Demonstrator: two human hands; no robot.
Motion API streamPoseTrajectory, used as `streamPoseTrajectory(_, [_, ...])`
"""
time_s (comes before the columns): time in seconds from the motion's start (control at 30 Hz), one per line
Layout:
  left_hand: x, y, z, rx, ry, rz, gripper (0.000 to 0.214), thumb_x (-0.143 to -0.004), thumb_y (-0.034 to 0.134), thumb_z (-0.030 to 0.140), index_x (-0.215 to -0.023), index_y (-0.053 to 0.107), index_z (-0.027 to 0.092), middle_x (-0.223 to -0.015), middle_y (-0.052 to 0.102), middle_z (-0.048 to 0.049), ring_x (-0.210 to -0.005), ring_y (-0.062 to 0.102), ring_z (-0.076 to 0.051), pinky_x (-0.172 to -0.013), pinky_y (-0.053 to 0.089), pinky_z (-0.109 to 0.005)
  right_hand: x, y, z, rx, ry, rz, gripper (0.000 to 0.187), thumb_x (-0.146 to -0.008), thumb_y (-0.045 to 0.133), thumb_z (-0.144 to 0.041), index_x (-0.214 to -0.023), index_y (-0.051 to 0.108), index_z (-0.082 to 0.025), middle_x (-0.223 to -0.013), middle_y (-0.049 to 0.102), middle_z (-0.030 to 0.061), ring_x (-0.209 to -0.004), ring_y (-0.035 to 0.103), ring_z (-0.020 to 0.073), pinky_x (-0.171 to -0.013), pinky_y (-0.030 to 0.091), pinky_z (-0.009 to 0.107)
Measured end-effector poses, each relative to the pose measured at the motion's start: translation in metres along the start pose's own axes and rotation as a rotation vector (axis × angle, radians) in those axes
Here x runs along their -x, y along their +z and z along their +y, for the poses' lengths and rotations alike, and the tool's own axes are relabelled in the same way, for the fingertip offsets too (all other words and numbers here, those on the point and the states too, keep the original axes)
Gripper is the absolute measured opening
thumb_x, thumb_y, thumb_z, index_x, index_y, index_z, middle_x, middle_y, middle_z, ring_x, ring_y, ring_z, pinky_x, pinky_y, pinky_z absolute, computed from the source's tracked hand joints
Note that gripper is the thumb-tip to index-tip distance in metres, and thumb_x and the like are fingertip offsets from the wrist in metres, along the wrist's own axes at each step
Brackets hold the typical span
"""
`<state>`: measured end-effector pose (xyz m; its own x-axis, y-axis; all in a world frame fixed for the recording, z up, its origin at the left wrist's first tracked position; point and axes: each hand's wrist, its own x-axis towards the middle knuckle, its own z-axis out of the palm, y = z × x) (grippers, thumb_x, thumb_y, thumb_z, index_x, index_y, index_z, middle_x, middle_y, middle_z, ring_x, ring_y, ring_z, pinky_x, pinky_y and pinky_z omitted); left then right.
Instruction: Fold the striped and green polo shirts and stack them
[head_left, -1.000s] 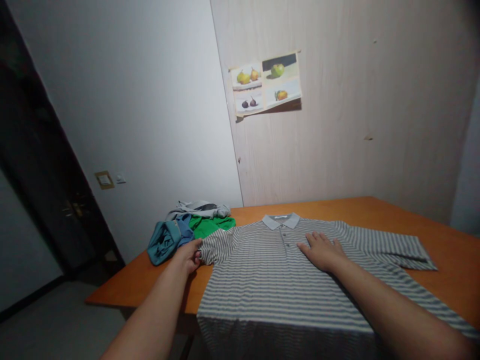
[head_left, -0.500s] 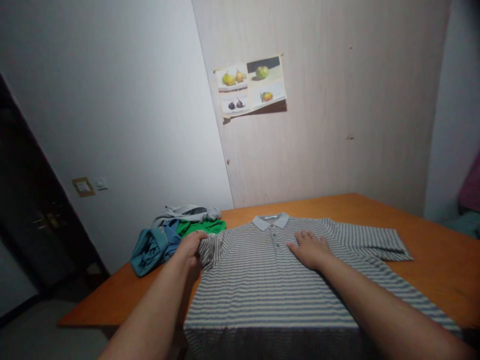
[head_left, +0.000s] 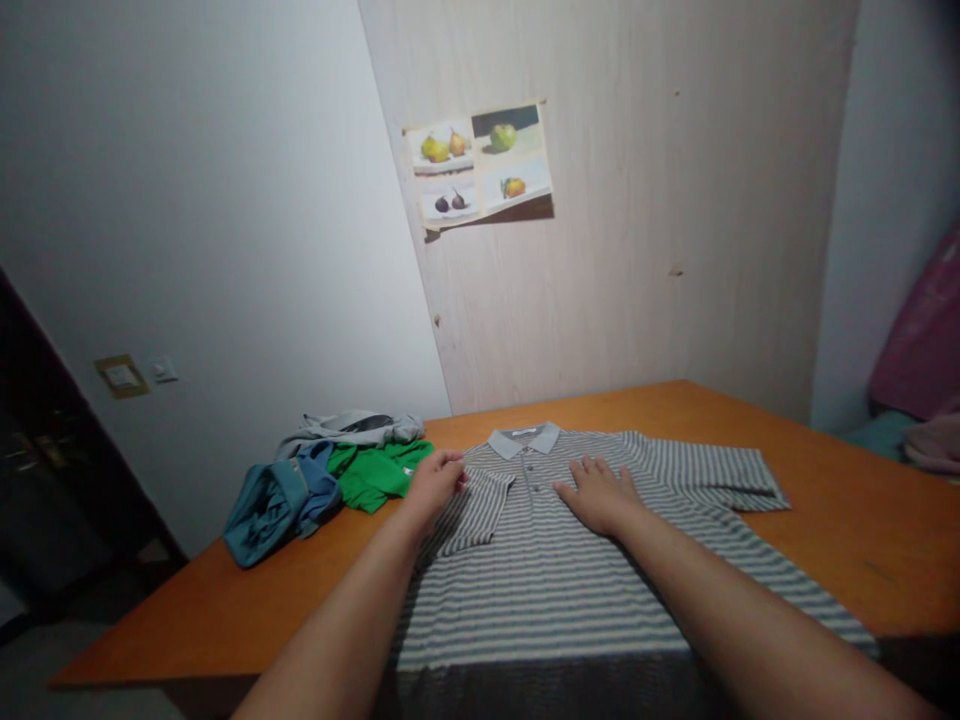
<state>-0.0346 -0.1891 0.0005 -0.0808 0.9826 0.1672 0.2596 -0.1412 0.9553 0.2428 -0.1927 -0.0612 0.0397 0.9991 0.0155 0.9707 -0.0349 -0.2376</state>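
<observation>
A grey-and-white striped polo shirt [head_left: 555, 590] lies front up, its plain grey collar [head_left: 523, 439] toward the wall and its lower part hanging over the table's near edge. The left-hand sleeve [head_left: 480, 510] is folded inward across the chest. At the fold by that shoulder, my left hand [head_left: 439, 485] is closed on the shirt with fingers curled; the fingertips are partly hidden. My right hand [head_left: 600, 492] rests flat on the chest beside the button placket, fingers spread. On the far side, the other sleeve [head_left: 720, 470] stretches out sideways.
The orange table [head_left: 840, 560] meets the wall at the back. At its left sit crumpled clothes: a green garment [head_left: 371, 475], a teal-blue one [head_left: 266, 510] and a grey one [head_left: 349, 430]. Beyond the right side are pink fabric [head_left: 919, 340] and other cloth.
My left hand has brought the left-hand sleeve inward over the shirt's chest, uncovering more of the green garment. My right hand stays flat on the shirt. The view has turned slightly right.
</observation>
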Motion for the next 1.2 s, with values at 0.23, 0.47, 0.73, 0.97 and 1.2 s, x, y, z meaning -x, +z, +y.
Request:
streamPoseTrajectory(0.23, [0.0, -0.047, 0.001, -0.083, -0.003, 0.088, 0.015, -0.065, 0.071, 0.026, -0.066, 0.058, 0.018, -0.057, 0.055, 0.0028, -0.053, 0.048, -0.012, -0.052, 0.033, -0.021, 0.004, -0.004, -0.002, -0.009, 0.003, -0.01, 0.083, -0.097, 0.021, -0.066, -0.16, 0.028, -0.013, -0.168, 0.02, 0.0157, -0.155, 0.01, 0.0354, -0.119, 0.003, 0.065])
streamPoseTrajectory(0.47, [0.044, -0.046, 0.011, -0.261, 0.019, -0.443, 0.021, -0.067, 0.076, 0.031, -0.08, 0.068, 0.017, -0.066, 0.059, 0.0021, -0.058, 0.048, -0.012, -0.054, 0.033, -0.022, 0.004, -0.004, -0.001, -0.003, -0.004, -0.001, 0.082, -0.097, 0.021, -0.066, -0.159, 0.03, -0.013, -0.167, 0.021, 0.0159, -0.154, 0.012, 0.0361, -0.118, 0.004, 0.065])
streamPoseTrajectory(0.73, [0.052, -0.032, -0.008, -0.52, 0.194, -0.509, 0.013, -0.073, 0.071, 0.029, -0.07, 0.068, 0.018, -0.069, 0.06, 0.0007, -0.066, 0.049, -0.014, -0.061, 0.036, -0.022, 0.007, -0.008, -0.003, 0.001, 0.0, -0.019, 0.081, -0.097, 0.021, -0.064, -0.16, 0.029, -0.014, -0.168, 0.019, 0.0156, -0.155, 0.01, 0.0351, -0.119, 0.003, 0.063])
streamPoseTrajectory(0.97, [0.049, -0.033, -0.002, -0.367, 0.064, -0.611, 0.023, -0.075, 0.074, 0.039, -0.075, 0.071, 0.016, -0.067, 0.059, -0.0001, -0.061, 0.047, -0.013, -0.056, 0.033, -0.022, 0.006, -0.004, -0.001, 0.009, -0.007, 0.014, 0.081, -0.097, 0.022, -0.064, -0.159, 0.032, -0.013, -0.167, 0.023, 0.0157, -0.154, 0.013, 0.0358, -0.119, 0.005, 0.064])
streamPoseTrajectory(1.2, [-0.006, -0.031, -0.02, -0.295, 0.067, -0.051, 0.011, -0.069, 0.071, 0.016, -0.061, 0.065, 0.019, -0.065, 0.061, -0.0016, -0.072, 0.056, -0.019, -0.064, 0.039, -0.022, 0.005, -0.001, 0.0, 0.012, -0.012, 0.023, 0.081, -0.097, 0.021, -0.064, -0.158, 0.032, -0.012, -0.166, 0.025, 0.0162, -0.154, 0.015, 0.0366, -0.119, 0.005, 0.065])
